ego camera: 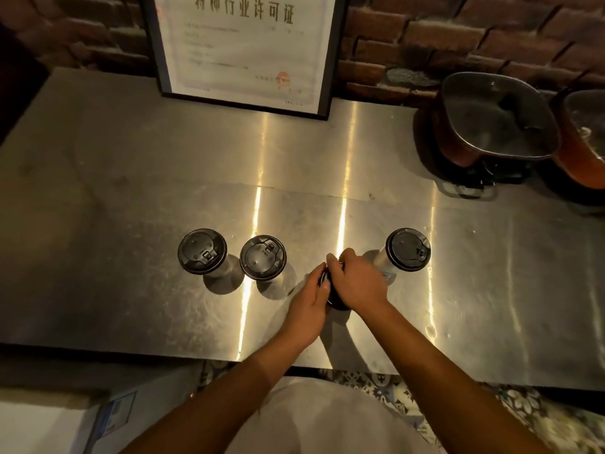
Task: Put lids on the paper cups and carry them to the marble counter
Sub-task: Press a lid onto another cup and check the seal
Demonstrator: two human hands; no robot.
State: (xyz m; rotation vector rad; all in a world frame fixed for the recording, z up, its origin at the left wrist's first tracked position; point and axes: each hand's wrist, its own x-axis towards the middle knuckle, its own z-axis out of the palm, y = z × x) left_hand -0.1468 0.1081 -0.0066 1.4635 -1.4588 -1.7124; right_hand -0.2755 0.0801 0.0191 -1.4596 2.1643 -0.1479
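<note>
Head view: hands (pixel 337 283) press black lid (pixel 334 301).

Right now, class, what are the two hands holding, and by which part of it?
Both hands are on a black lid atop a mostly hidden cup. The left hand grips its left rim; the right hand covers its top and right side.

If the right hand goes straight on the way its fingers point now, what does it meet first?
The right hand points up and left over the lid it presses. Straight on, it likely meets the left hand's fingertips almost at once; beyond them, bare steel counter.
</note>
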